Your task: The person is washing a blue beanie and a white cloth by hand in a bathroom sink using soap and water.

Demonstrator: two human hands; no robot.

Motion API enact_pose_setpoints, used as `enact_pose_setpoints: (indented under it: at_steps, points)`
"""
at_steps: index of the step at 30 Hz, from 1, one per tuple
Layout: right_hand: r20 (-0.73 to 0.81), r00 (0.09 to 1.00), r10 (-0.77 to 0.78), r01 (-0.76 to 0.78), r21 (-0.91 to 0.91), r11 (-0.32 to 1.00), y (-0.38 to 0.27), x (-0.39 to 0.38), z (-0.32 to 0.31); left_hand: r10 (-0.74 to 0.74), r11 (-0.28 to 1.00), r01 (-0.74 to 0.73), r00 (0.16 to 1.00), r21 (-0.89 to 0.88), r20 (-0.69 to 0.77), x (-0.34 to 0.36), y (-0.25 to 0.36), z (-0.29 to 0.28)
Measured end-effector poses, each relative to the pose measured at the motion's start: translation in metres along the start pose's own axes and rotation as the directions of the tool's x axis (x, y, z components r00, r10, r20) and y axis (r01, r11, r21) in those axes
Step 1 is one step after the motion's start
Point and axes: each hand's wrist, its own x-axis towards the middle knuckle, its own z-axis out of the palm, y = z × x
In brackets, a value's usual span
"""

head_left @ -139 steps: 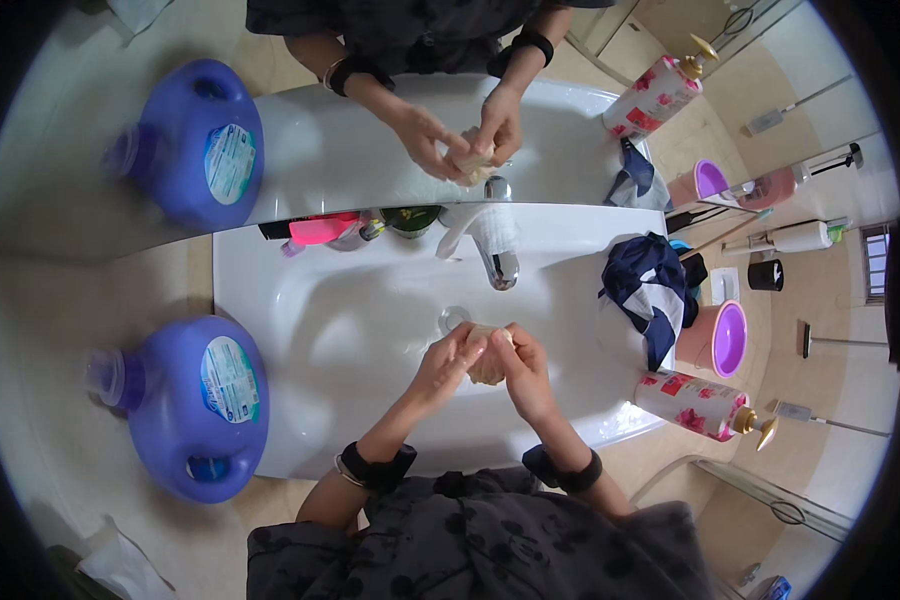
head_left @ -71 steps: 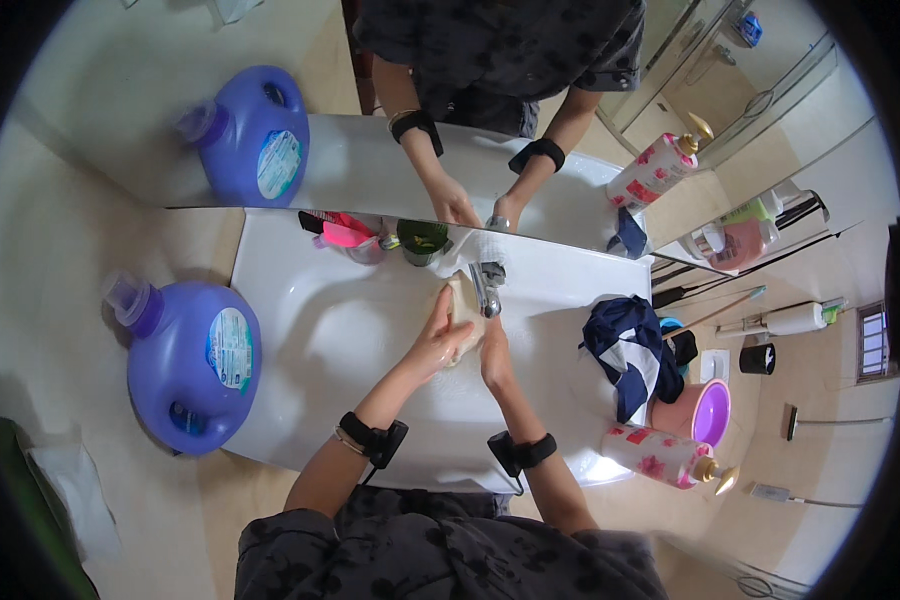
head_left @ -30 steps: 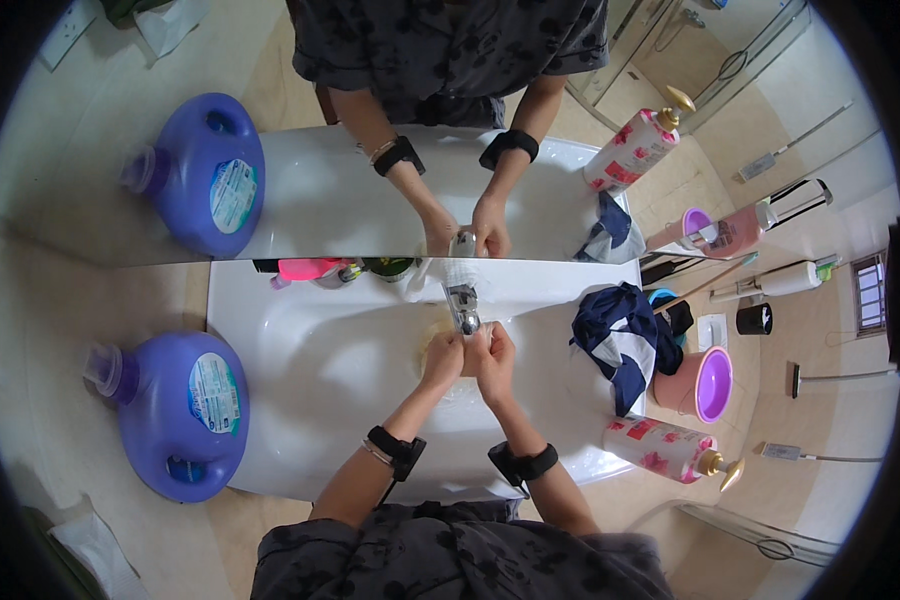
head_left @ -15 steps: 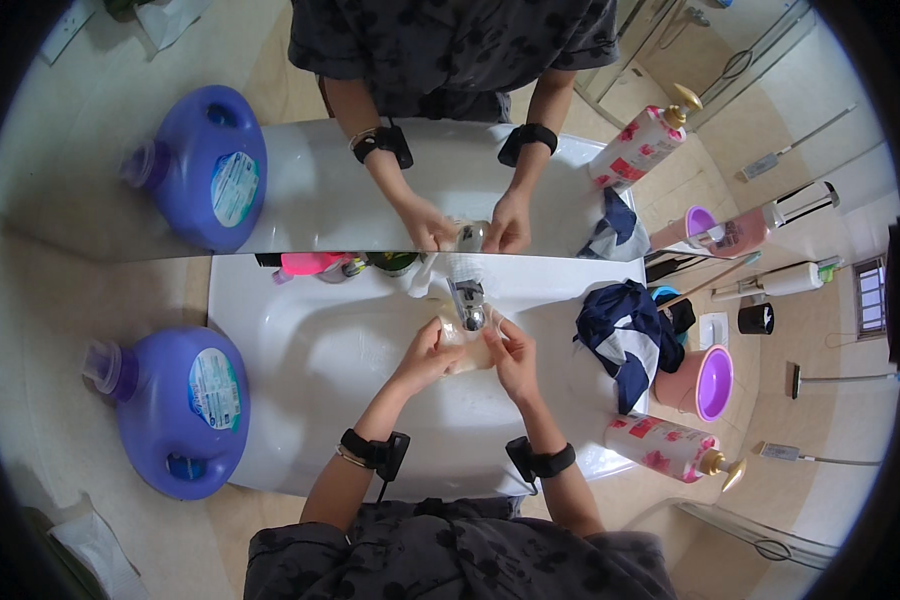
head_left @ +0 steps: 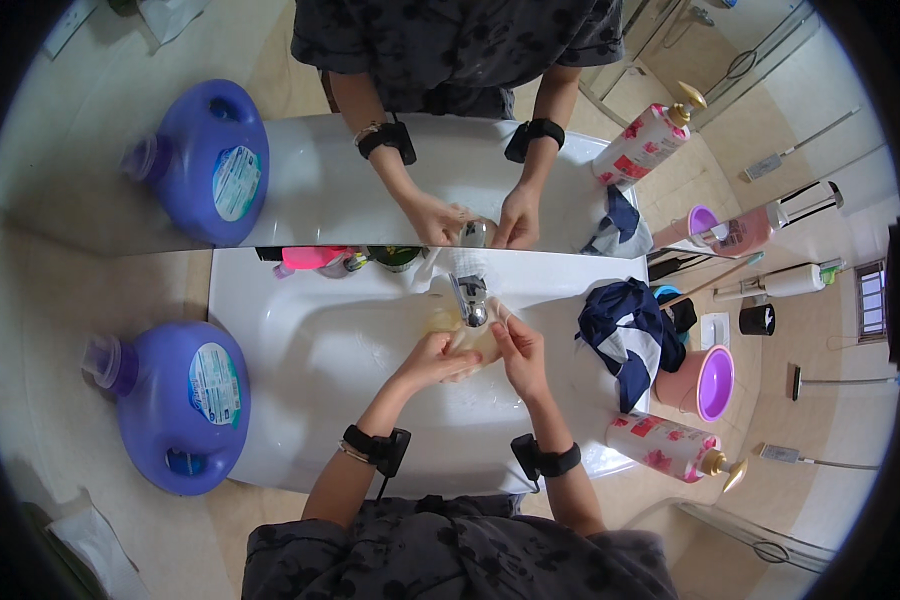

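Note:
Under the chrome faucet (head_left: 471, 298), a thin, cream-coloured, wet-looking piece (head_left: 484, 345), perhaps fabric, is stretched between my hands over the white sink (head_left: 320, 400). My left hand (head_left: 432, 361) has its fingers closed on the left and lower part of it. On the other side my right hand (head_left: 521, 352) pinches its right edge between thumb and fingers. Part of the piece bulges, yellowish, to the left of the spout. The faucet hides its middle, and its exact kind cannot be made out.
A large purple detergent jug (head_left: 182, 410) stands left of the sink. On the right rim lie a navy and white garment (head_left: 625, 335) and a pink-and-white pump bottle (head_left: 665, 446). A pink bucket (head_left: 690, 385) is beyond. Behind the faucet, a mirror (head_left: 370, 190) repeats the scene.
My left hand has shifted slightly lower and my right hand slightly to the right. The cream piece has changed shape, with more of it bunched left of the spout.

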Motion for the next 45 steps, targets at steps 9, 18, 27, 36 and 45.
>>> enact_pose_setpoints:
  at_steps: [9,18,27,36,45]
  points:
    - [-0.025,0.998,0.055,-0.055,-0.009,0.998,0.003,0.0,0.003,0.182,0.98,-0.187,0.981,-0.07,-0.074,0.005,-0.009,0.006]
    - [-0.026,0.998,0.05,-0.051,-0.066,0.997,-0.009,-0.001,0.007,0.244,0.894,-0.33,0.926,-0.304,-0.287,0.001,-0.01,-0.001]
    - [0.084,0.996,0.039,-0.032,-0.075,0.997,-0.003,-0.002,-0.006,0.262,0.926,-0.335,0.902,-0.173,-0.343,-0.006,0.006,0.005]
    - [0.046,0.999,-0.022,0.029,-0.15,0.988,-0.009,-0.003,-0.001,0.434,0.892,-0.453,0.846,0.013,-0.308,0.011,-0.013,0.011]
    - [-0.035,0.999,0.033,-0.035,-0.056,0.998,-0.007,-0.004,0.001,0.184,0.928,-0.271,0.931,-0.254,-0.316,0.003,-0.005,0.008]
